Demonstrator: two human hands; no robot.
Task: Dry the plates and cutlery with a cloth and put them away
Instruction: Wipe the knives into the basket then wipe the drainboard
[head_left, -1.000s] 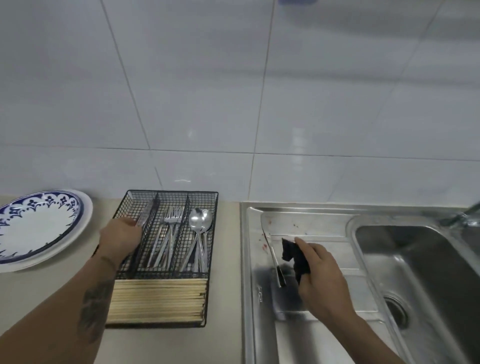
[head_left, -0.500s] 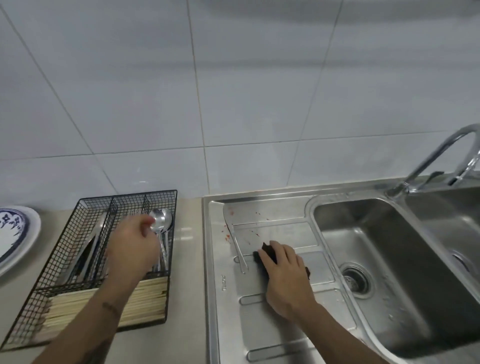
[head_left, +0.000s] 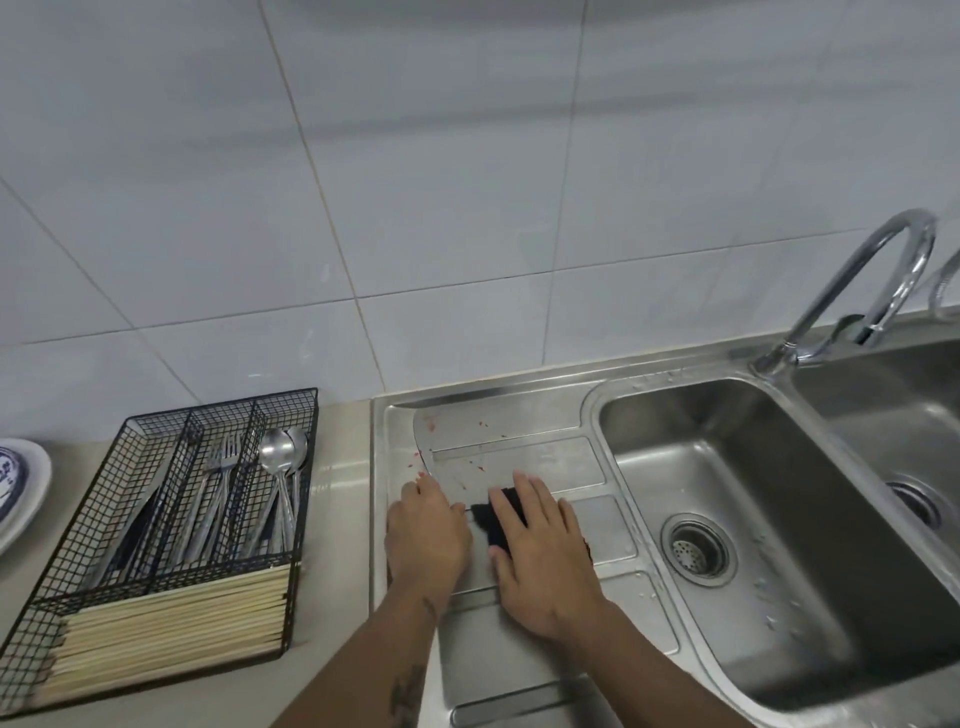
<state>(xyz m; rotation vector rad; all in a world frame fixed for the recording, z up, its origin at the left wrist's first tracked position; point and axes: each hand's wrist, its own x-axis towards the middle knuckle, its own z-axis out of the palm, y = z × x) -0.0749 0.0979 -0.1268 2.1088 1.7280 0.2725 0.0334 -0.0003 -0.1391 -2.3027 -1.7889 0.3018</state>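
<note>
A table knife (head_left: 423, 452) lies on the steel drainboard (head_left: 519, 421) left of the sink. Only its blade shows, because my left hand (head_left: 427, 530) covers the handle with curled fingers. Beside it, my right hand (head_left: 543, 556) presses flat on a black cloth (head_left: 493, 517) with straight fingers. On the counter to the left stands a black wire cutlery basket (head_left: 130, 452) holding forks (head_left: 224, 460), spoons (head_left: 280, 452), knives and a row of pale chopsticks (head_left: 171, 623). A blue-patterned white plate (head_left: 18, 483) sits at the far left edge.
The sink basin (head_left: 769, 499) with its drain lies right of the drainboard, and a second basin is at the far right. A curved chrome tap (head_left: 878, 280) rises behind them. White wall tiles back the counter. Small red specks dot the drainboard.
My left hand left the cutlery basket and came right onto the knife on the drainboard. My right hand stayed on the cloth. The view shifted right and down.
</note>
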